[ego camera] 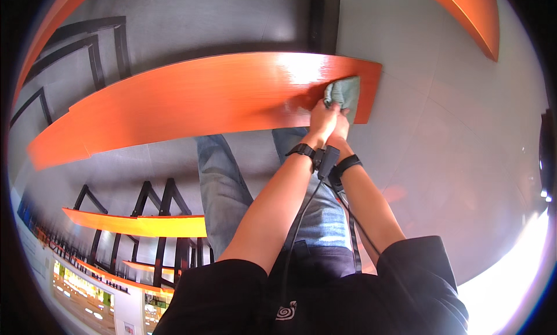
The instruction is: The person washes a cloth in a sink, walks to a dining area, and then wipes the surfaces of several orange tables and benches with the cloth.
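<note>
A folded grey-green cloth (347, 93) lies against the glossy orange tabletop (191, 98), near its right end. My left hand (323, 121) grips the cloth's lower left part. Close against it, my right hand (340, 128) is also on the cloth, its fingers partly hidden by the left hand and the folds. Both wrists touch or nearly touch, each wearing a black strap (349, 162) with a small black device (328, 162) and a cable. Bright light reflects off the tabletop just above and left of the cloth.
I stand at the long edge, legs in jeans (222, 182) partly under the tabletop. Behind me are more orange tops (174, 226) on black metal legs (167, 195). Another orange top (472, 19) curves in at upper right. Grey floor (452, 139) lies to the right.
</note>
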`<action>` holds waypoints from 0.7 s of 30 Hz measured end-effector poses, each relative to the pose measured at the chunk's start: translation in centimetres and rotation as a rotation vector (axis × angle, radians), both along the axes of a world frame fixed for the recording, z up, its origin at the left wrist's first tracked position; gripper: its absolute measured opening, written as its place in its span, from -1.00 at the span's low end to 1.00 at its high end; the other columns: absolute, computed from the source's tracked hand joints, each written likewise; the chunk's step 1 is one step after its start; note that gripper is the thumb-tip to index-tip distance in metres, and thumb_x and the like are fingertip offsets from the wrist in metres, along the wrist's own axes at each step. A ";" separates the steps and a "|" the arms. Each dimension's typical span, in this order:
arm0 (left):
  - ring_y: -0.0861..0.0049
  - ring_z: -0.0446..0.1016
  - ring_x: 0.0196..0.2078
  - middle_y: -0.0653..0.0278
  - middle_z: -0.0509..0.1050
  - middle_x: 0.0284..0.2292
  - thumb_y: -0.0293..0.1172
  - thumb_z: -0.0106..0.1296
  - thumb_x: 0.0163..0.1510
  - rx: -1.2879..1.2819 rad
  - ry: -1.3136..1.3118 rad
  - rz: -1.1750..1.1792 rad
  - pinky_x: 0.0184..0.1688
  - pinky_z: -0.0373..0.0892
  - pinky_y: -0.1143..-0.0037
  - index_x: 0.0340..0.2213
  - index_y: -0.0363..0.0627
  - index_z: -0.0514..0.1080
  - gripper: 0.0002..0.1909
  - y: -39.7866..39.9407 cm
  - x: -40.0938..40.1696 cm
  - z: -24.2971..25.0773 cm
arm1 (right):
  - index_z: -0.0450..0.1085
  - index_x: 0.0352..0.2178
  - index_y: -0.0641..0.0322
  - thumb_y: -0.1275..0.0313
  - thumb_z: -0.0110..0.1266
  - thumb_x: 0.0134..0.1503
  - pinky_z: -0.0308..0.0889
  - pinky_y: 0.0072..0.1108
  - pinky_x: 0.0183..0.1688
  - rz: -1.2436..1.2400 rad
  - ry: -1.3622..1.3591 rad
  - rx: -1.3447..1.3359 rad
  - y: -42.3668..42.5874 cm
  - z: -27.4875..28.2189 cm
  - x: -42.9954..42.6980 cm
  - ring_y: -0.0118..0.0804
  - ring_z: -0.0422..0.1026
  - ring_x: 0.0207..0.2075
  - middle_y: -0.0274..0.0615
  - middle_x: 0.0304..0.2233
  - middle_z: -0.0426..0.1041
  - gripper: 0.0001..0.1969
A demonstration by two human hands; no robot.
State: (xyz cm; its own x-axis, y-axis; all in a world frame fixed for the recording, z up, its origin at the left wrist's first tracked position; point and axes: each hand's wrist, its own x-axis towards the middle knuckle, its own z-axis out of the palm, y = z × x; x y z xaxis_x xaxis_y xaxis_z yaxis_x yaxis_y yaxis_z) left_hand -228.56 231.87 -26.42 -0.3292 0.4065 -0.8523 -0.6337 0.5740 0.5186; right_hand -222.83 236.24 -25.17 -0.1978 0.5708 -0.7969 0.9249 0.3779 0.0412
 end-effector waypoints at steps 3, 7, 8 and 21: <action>-0.06 0.50 -0.37 -0.21 0.48 -0.50 -0.36 -0.11 0.08 -0.075 0.244 -0.111 -0.29 0.37 0.15 -0.54 -0.40 0.44 -0.69 -0.4 -3.2 2.2 | 0.16 0.05 0.20 0.29 -0.12 0.15 0.47 -0.35 -0.21 0.179 -0.036 0.086 -1.5 -3.8 1.3 0.08 0.51 -0.25 0.48 0.08 0.11 -0.56; -0.11 0.49 -0.42 -0.26 0.45 -0.58 -0.32 -0.11 0.00 -0.263 0.405 -0.135 -0.30 0.41 0.15 -0.60 -0.47 0.45 -0.64 -15.9 -13.2 0.5 | 0.06 0.10 0.41 0.25 -0.14 0.17 0.35 -0.31 -0.02 0.176 -0.027 -0.096 -15.9 0.4 -13.3 0.07 0.43 -0.09 0.42 0.06 0.16 -0.45; -0.12 0.49 -0.42 -0.28 0.44 -0.57 -0.31 -0.12 0.01 -0.254 0.405 -0.137 -0.30 0.40 0.14 -0.60 -0.48 0.44 -0.62 -16.9 -15.2 0.1 | 0.00 0.14 0.42 0.20 -0.14 0.17 0.32 -0.28 0.00 -0.099 0.051 0.001 -17.3 -0.5 -14.8 0.08 0.40 -0.06 0.40 0.05 0.19 -0.38; 0.20 0.48 -0.38 -0.08 0.52 -0.40 -0.18 -0.21 0.14 -0.590 0.547 -0.124 -0.36 0.31 0.28 -0.37 -0.43 0.42 -0.56 -44.3 -31.7 4.1 | 0.38 -0.10 0.27 0.43 -0.02 0.02 0.34 -0.28 -0.03 0.427 0.407 -0.557 -37.3 3.7 -35.7 0.01 0.49 -0.16 0.19 -0.22 0.48 -0.63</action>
State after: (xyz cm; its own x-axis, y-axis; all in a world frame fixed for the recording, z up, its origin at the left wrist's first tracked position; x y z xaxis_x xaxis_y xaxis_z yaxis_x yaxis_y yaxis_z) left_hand -260.31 187.59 -22.33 -0.7430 0.0017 -0.6693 -0.2924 0.8986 0.3270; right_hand -258.49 198.92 -21.43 -0.6443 -0.0787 -0.7607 0.5985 0.5673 -0.5657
